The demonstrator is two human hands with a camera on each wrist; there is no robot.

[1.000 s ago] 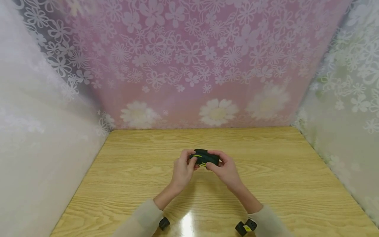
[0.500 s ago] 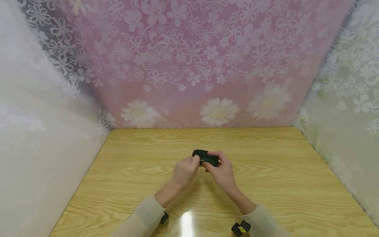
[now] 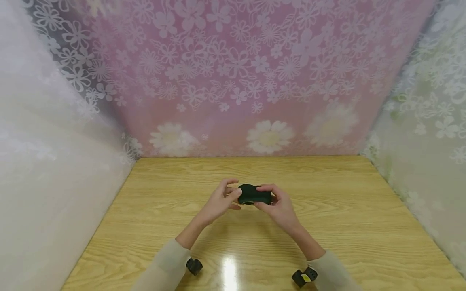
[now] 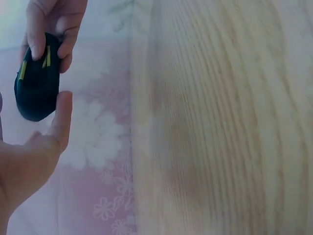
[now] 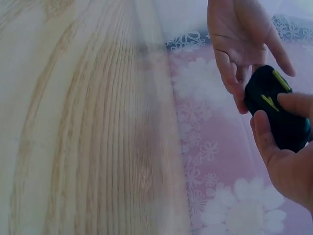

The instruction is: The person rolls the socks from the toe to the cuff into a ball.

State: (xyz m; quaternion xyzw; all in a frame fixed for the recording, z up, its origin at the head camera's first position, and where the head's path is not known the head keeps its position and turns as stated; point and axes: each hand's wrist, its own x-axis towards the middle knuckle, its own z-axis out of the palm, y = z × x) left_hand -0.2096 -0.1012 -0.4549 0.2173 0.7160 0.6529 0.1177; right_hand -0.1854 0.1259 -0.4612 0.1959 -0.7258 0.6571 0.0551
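Note:
A small dark green, rounded oblong pouch with thin yellow strips is held up over the wooden table, in the middle of the head view. My right hand grips its right end, fingers on top and thumb along the near side. At the other end, my left hand has its fingers spread, the thumb tip right at the pouch's edge. The left wrist view shows the yellow strips on the pouch beside the right fingers. In the right wrist view, the left palm faces the pouch, fingertips near its end.
The wooden table spreads under both hands. A pink flowered backdrop rises behind it, with pale side walls left and right. Black wrist cameras are strapped below both pale sleeves.
My left hand pinched the pouch's near left side half a second ago; now it has loosened and drawn left, fingers spread. The right hand keeps its grip, and the pouch has turned slightly.

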